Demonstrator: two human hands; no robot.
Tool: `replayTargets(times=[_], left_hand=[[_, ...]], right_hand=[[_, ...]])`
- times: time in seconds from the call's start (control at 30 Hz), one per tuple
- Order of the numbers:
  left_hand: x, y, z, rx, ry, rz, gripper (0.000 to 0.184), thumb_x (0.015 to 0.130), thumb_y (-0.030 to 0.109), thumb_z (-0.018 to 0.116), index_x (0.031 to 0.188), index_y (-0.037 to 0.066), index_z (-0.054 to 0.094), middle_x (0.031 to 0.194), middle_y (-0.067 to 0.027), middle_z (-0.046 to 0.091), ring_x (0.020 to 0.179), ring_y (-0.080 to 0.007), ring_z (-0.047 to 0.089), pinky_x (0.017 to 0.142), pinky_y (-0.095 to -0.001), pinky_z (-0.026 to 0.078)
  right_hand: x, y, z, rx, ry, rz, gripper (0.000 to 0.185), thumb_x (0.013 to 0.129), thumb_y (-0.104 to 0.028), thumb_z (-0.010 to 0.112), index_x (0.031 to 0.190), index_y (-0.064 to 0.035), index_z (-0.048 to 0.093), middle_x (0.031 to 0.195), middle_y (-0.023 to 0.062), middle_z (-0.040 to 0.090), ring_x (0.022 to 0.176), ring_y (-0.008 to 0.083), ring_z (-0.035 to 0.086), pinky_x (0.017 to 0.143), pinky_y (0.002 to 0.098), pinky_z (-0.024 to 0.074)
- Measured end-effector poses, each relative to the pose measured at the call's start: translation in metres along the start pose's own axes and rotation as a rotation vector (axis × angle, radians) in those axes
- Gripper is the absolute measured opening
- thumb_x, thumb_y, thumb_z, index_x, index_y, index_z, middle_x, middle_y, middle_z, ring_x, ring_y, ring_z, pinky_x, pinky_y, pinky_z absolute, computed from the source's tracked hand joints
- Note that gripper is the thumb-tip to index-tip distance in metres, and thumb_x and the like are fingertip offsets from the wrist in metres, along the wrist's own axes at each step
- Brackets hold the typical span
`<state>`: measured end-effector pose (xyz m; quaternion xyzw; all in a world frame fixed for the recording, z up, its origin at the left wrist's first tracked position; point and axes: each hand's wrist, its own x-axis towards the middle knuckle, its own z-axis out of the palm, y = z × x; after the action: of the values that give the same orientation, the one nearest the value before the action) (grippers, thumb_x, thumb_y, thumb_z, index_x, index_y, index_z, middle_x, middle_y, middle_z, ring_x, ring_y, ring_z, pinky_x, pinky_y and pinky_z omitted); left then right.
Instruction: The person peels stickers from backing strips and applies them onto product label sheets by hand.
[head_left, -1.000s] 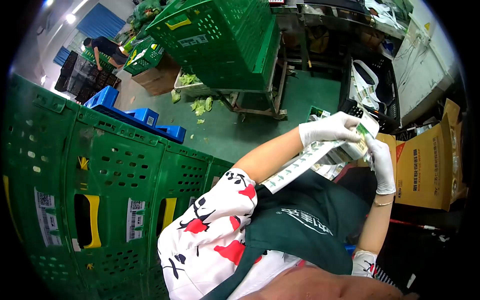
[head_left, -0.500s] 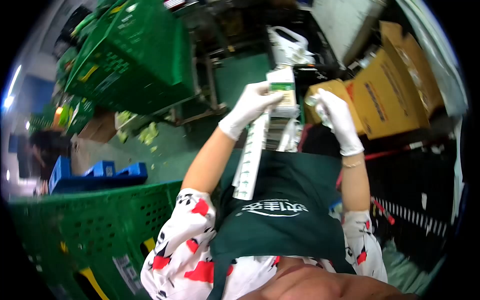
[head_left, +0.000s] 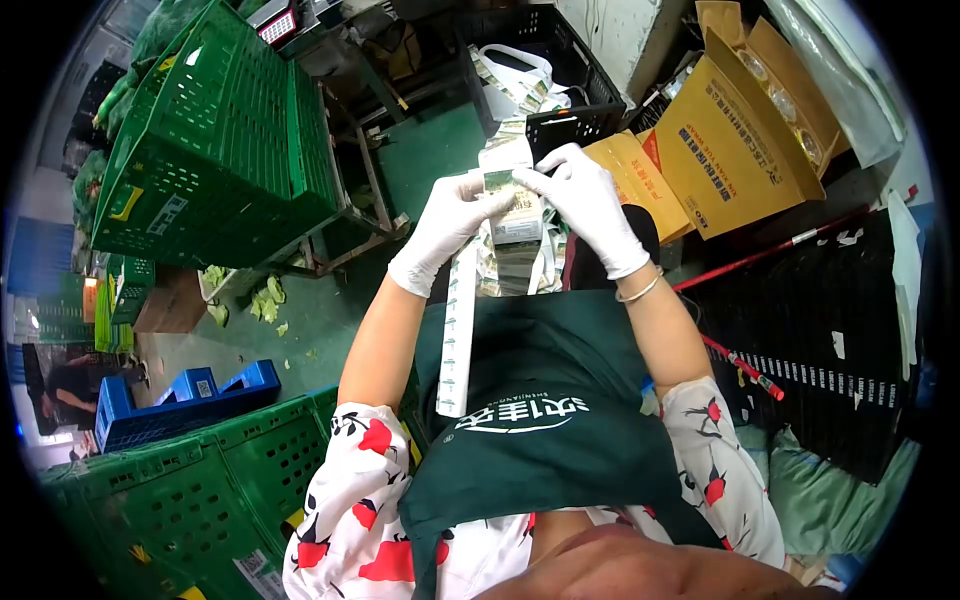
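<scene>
My left hand [head_left: 445, 222], in a white glove, pinches the left edge of a stack of printed labels [head_left: 517, 220]. A long white strip with small green marks [head_left: 457, 335] hangs below that hand over the dark green apron. My right hand [head_left: 590, 205], also gloved, has its fingers pressed together at the upper right of the stack; the fingertips meet the printed surface. More of the label band [head_left: 507, 150] runs from the stack up toward a black crate [head_left: 595, 118]. Below the stack, further label strips [head_left: 545, 265] hang loosely.
Green crates [head_left: 215, 150] stand on a metal frame at the left, with others [head_left: 220, 480] beside my left arm. A blue pallet [head_left: 190, 405] lies beyond. Open cardboard box [head_left: 730, 150] at the upper right; red rod [head_left: 745, 365] at the right. A person [head_left: 75, 390] is far left.
The view has turned to the right since the first frame. My right hand, apart from the stack half a second ago, has moved back left onto it. My left hand keeps hold of the labels.
</scene>
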<state>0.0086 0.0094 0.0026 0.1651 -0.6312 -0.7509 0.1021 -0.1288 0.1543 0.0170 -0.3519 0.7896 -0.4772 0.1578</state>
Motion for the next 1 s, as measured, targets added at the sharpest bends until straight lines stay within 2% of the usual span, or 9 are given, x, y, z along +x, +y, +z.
replayTargets(times=[0.17, 0.2, 0.27, 0.33, 0.53, 0.67, 0.7, 0.83, 1.0], left_hand=[[0.006, 0.004, -0.012, -0.159, 0.041, 0.002, 0.035, 0.094, 0.018, 0.066, 0.120, -0.005, 0.063, 0.108, -0.0085, 0.069, 0.093, -0.0110, 0.066, 0.083, -0.0262, 0.054], [0.005, 0.010, -0.009, -0.207, 0.043, 0.018, 0.035, 0.094, 0.016, 0.066, 0.121, -0.005, 0.063, 0.109, -0.0089, 0.069, 0.093, -0.0110, 0.066, 0.083, -0.0265, 0.054], [0.005, 0.008, -0.006, -0.142, 0.064, 0.056, 0.035, 0.092, 0.012, 0.067, 0.123, -0.004, 0.063, 0.108, -0.0071, 0.070, 0.091, -0.0093, 0.064, 0.083, -0.0255, 0.053], [0.006, 0.001, -0.002, -0.043, 0.054, 0.108, 0.033, 0.093, 0.011, 0.066, 0.122, -0.004, 0.064, 0.105, -0.0041, 0.069, 0.087, -0.0069, 0.062, 0.080, -0.0230, 0.051], [0.005, -0.007, 0.004, 0.033, 0.035, 0.056, 0.033, 0.092, 0.010, 0.066, 0.122, -0.003, 0.065, 0.102, -0.0020, 0.069, 0.084, -0.0047, 0.059, 0.078, -0.0209, 0.050], [-0.006, 0.005, 0.004, 0.003, 0.024, 0.040, 0.034, 0.092, 0.012, 0.067, 0.122, -0.003, 0.065, 0.102, -0.0025, 0.069, 0.085, -0.0048, 0.060, 0.078, -0.0209, 0.050], [-0.003, -0.002, -0.001, -0.029, -0.004, 0.029, 0.032, 0.093, 0.012, 0.067, 0.120, -0.003, 0.066, 0.103, -0.0030, 0.069, 0.086, -0.0054, 0.061, 0.080, -0.0217, 0.050], [0.004, 0.004, -0.006, -0.213, 0.053, 0.010, 0.031, 0.093, 0.011, 0.066, 0.120, -0.002, 0.065, 0.106, -0.0055, 0.070, 0.090, -0.0075, 0.063, 0.082, -0.0235, 0.051], [0.005, -0.002, 0.004, -0.031, 0.030, 0.068, 0.032, 0.093, 0.010, 0.066, 0.121, -0.003, 0.064, 0.107, -0.0052, 0.070, 0.094, -0.0088, 0.063, 0.086, -0.0249, 0.051]], right_hand=[[-0.015, 0.006, -0.015, 0.099, -0.599, -0.058, 0.028, 0.090, -0.031, 0.070, 0.082, -0.0046, 0.068, 0.072, 0.0040, 0.063, 0.066, 0.0092, 0.058, 0.065, 0.0253, 0.0477], [-0.015, 0.006, -0.013, -0.016, -0.435, -0.168, 0.025, 0.092, -0.030, 0.066, 0.091, -0.0052, 0.069, 0.078, 0.0009, 0.066, 0.067, 0.0048, 0.053, 0.063, 0.0217, 0.0435], [-0.010, 0.003, -0.018, 0.261, -0.218, 0.105, 0.025, 0.094, -0.028, 0.065, 0.098, -0.0037, 0.068, 0.082, 0.0010, 0.066, 0.071, 0.0045, 0.055, 0.066, 0.0212, 0.0457], [-0.003, 0.001, -0.020, 0.488, -0.099, 0.086, 0.020, 0.094, -0.020, 0.066, 0.104, -0.0023, 0.065, 0.087, 0.0009, 0.066, 0.077, 0.0042, 0.057, 0.068, 0.0206, 0.0478], [-0.001, -0.006, 0.003, 0.051, 0.100, -0.089, 0.028, 0.083, -0.018, 0.076, 0.105, -0.0059, 0.064, 0.081, 0.0032, 0.066, 0.072, 0.0078, 0.062, 0.070, 0.0253, 0.0518], [0.000, -0.002, -0.003, 0.141, -0.005, 0.001, 0.027, 0.085, -0.024, 0.076, 0.099, -0.0048, 0.065, 0.075, 0.0046, 0.066, 0.068, 0.0082, 0.061, 0.065, 0.0264, 0.0509], [0.002, 0.010, -0.003, 0.323, -0.179, -0.003, 0.025, 0.087, -0.025, 0.075, 0.094, -0.0030, 0.066, 0.076, 0.0051, 0.067, 0.067, 0.0082, 0.061, 0.065, 0.0253, 0.0505], [-0.018, -0.004, -0.023, 0.113, -0.565, -0.009, 0.019, 0.089, -0.019, 0.071, 0.096, -0.0016, 0.067, 0.079, -0.0005, 0.064, 0.073, 0.0051, 0.056, 0.067, 0.0214, 0.0467], [-0.007, 0.004, -0.028, 0.286, -0.062, -0.102, 0.028, 0.084, -0.010, 0.074, 0.109, -0.0003, 0.063, 0.105, 0.0063, 0.067, 0.096, 0.0113, 0.061, 0.089, 0.0259, 0.0492]])
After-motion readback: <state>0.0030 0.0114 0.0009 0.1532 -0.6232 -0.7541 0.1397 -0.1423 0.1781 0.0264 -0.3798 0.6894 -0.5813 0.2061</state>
